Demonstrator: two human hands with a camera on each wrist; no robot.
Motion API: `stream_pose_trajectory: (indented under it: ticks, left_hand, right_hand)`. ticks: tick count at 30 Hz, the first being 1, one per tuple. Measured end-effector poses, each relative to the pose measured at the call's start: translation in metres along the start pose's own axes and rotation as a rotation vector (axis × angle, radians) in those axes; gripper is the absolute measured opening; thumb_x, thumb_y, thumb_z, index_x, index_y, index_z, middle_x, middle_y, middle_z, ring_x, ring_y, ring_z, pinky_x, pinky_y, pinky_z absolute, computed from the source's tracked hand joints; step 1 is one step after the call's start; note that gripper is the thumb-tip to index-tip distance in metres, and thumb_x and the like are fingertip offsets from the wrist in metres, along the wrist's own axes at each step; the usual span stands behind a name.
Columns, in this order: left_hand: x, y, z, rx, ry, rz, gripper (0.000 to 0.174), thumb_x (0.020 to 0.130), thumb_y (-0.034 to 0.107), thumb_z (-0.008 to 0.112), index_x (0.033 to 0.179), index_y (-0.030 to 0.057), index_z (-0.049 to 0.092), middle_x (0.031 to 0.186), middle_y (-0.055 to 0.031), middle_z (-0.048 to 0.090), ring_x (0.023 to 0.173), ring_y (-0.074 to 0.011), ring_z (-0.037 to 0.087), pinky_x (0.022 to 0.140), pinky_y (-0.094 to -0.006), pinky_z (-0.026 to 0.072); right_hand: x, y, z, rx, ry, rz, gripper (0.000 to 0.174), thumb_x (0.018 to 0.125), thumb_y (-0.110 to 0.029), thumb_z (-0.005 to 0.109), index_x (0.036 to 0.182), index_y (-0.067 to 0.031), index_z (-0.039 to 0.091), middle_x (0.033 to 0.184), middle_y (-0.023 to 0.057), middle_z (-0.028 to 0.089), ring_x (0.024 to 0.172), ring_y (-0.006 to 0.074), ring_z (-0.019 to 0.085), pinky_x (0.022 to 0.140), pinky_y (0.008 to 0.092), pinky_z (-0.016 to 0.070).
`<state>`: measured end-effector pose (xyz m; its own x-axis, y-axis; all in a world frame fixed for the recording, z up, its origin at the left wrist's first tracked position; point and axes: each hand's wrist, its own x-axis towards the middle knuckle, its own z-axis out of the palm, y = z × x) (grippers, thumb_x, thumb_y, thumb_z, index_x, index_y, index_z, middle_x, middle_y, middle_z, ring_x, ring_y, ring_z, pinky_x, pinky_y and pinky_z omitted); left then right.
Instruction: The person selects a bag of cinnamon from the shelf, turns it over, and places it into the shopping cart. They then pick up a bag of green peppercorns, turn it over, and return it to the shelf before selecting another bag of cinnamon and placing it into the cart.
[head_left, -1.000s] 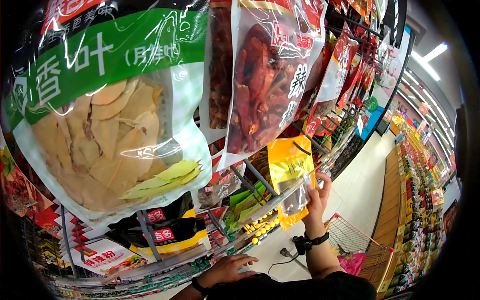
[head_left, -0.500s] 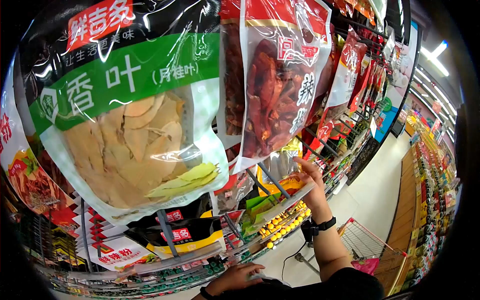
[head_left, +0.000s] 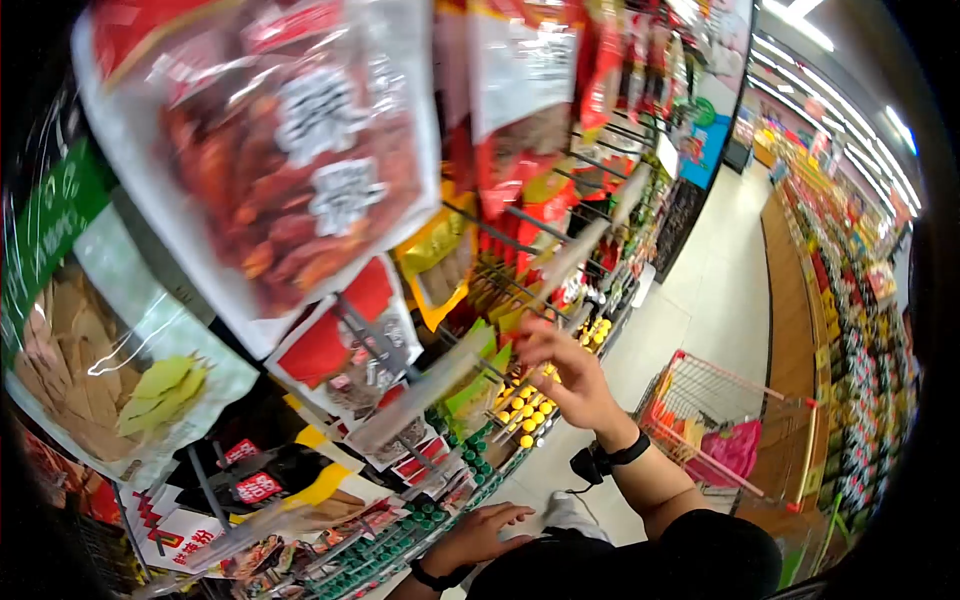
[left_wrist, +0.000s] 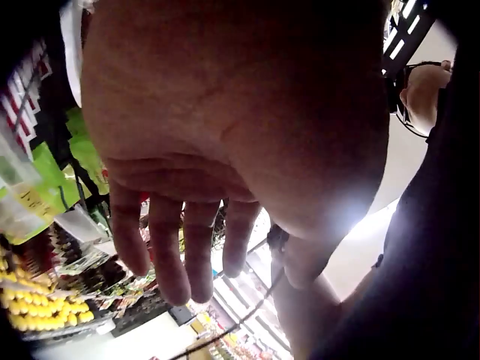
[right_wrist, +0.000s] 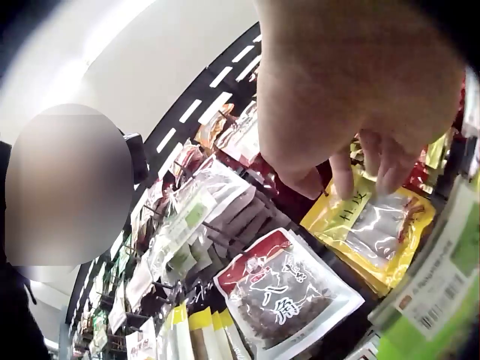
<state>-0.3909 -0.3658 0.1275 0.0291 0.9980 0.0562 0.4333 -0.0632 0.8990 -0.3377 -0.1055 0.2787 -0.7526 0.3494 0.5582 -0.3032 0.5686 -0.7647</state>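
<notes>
My right hand (head_left: pixel 572 380) is raised in front of the rack, fingers loosely bent and nothing in them. A yellow packet with a clear window (head_left: pixel 438 262) hangs on the rack, to the left of and above that hand in the head view. In the right wrist view the fingertips overlap the yellow packet (right_wrist: pixel 375 225), which hangs beside a star anise bag (right_wrist: pixel 289 296). My left hand (head_left: pixel 480 535) is low in front of my body, holding nothing. The left wrist view shows its palm (left_wrist: pixel 225 127) with the fingers extended.
A big bag of dried chilies (head_left: pixel 290 170) hangs close in front, a bay leaf bag (head_left: pixel 110 370) lower left. Hooks and clear price strips (head_left: pixel 420 400) jut from the rack. A shopping cart (head_left: pixel 720 425) stands in the aisle (head_left: pixel 700 280) at the right, beside a long wooden-sided shelf.
The yellow packet was at my right fingers by the hook ends, then farther back on the rack; the right hand is now off it. The view has shifted right; the left hand stays low.
</notes>
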Motion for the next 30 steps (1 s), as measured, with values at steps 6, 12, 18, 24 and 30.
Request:
stream_pose_trajectory:
  ticks: [6, 12, 18, 24, 30]
  left_hand:
    - [0.028, 0.019, 0.026, 0.020, 0.005, -0.028, 0.038, 0.091, 0.027, 0.071, 0.125, 0.0105, 0.064, 0.108, -0.0095, 0.068, 0.091, -0.0228, 0.069, 0.080, -0.0330, 0.0550]
    - [0.085, 0.038, 0.082, 0.027, -0.081, 0.049, 0.009, 0.088, 0.011, 0.072, 0.094, 0.0037, 0.070, 0.096, -0.0086, 0.069, 0.090, -0.0265, 0.069, 0.079, -0.0335, 0.0540]
    - [0.186, 0.094, 0.166, 0.070, -0.252, 0.274, 0.009, 0.084, 0.007, 0.074, 0.087, 0.0012, 0.068, 0.095, -0.0089, 0.069, 0.087, -0.0256, 0.069, 0.077, -0.0332, 0.0547]
    - [0.267, 0.139, 0.267, 0.050, -0.503, 0.364, 0.009, 0.082, 0.005, 0.075, 0.084, 0.0000, 0.067, 0.092, -0.0089, 0.067, 0.083, -0.0250, 0.069, 0.074, -0.0329, 0.0548]
    - [0.308, 0.169, 0.347, -0.016, -0.604, 0.326, 0.010, 0.082, 0.004, 0.069, 0.089, 0.0042, 0.062, 0.088, -0.0095, 0.065, 0.076, -0.0247, 0.067, 0.069, -0.0324, 0.0534]
  right_hand:
    - [-0.092, 0.009, -0.036, 0.069, -0.264, 0.157, 0.019, 0.095, -0.016, 0.064, 0.105, -0.0005, 0.067, 0.097, 0.0114, 0.070, 0.086, 0.0234, 0.068, 0.077, 0.0346, 0.0537]
    - [-0.165, 0.008, -0.111, 0.013, -0.229, 0.195, 0.018, 0.095, -0.015, 0.065, 0.106, -0.0004, 0.067, 0.101, 0.0131, 0.070, 0.091, 0.0265, 0.068, 0.081, 0.0368, 0.0541]
    - [-0.259, -0.010, -0.227, -0.222, 0.058, 0.220, 0.022, 0.091, -0.013, 0.065, 0.110, -0.0027, 0.062, 0.123, 0.0135, 0.059, 0.101, 0.0299, 0.064, 0.083, 0.0379, 0.0530]
    - [-0.406, -0.025, -0.318, -0.268, 0.254, 0.686, 0.026, 0.090, -0.015, 0.066, 0.113, -0.0028, 0.061, 0.116, 0.0129, 0.059, 0.087, 0.0271, 0.065, 0.080, 0.0379, 0.0537]
    - [-0.514, -0.036, -0.354, -0.365, 0.571, 0.673, 0.065, 0.086, -0.013, 0.071, 0.142, -0.0014, 0.040, 0.121, 0.0176, 0.056, 0.081, 0.0217, 0.065, 0.076, 0.0319, 0.0532]
